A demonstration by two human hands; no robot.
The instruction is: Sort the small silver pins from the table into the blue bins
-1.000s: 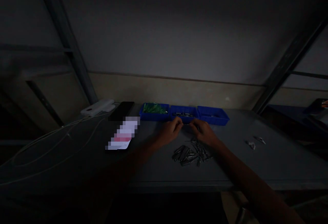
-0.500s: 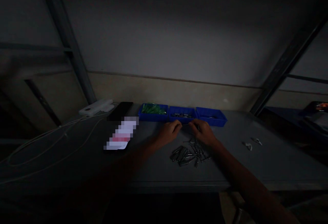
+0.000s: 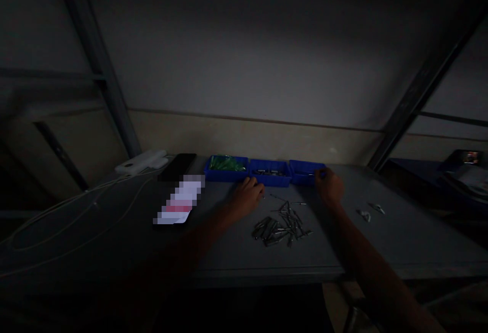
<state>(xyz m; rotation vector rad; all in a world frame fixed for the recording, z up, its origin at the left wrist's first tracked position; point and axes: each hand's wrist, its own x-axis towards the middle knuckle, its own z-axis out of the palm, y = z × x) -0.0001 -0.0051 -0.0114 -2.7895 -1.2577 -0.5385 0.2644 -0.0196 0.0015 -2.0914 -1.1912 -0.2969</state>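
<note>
The scene is very dark. My left hand (image 3: 247,194) rests on the grey table (image 3: 400,241) just in front of the middle blue tray (image 3: 270,174), fingers curled in a pinch; what they hold is too small to see. My right hand (image 3: 330,186) is at the right end of the right blue tray (image 3: 305,173), fingers closed at its rim, contents hidden. Between and below my hands lies a pile of small metal pins and sleeves (image 3: 280,225). The left blue tray (image 3: 225,167) holds green parts.
A black phone (image 3: 178,166) and a blurred card (image 3: 178,203) lie left of the trays. A white adapter (image 3: 142,162) with white cables (image 3: 76,206) sits at far left. Two small metal pieces (image 3: 369,211) lie at right. Dark shelf posts (image 3: 419,94) flank the table.
My right hand has left the left hand and moved right and back to the right blue tray. My left hand stayed near the middle tray.
</note>
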